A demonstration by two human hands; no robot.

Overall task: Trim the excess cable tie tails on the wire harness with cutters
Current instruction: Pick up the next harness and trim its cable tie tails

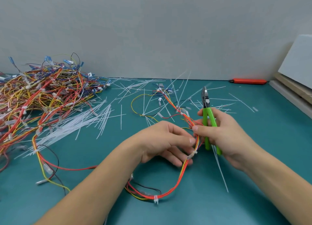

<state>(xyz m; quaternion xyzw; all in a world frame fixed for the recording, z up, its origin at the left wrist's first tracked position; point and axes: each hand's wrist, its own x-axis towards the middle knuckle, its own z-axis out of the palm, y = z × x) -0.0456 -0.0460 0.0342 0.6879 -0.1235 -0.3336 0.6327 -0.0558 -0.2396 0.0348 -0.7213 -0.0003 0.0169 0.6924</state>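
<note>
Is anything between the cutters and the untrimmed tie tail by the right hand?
Nothing visible blocks it. The cutters in the right hand point up and away, while the tie tail hangs free below that hand, beside the harness the left hand holds.

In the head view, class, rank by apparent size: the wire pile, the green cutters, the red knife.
1. Wire pile.
2. Green cutters; nearer the camera.
3. Red knife; farther back, so true size is unsure.

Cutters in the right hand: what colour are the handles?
Bright green, on the cutters in the head view.
</note>
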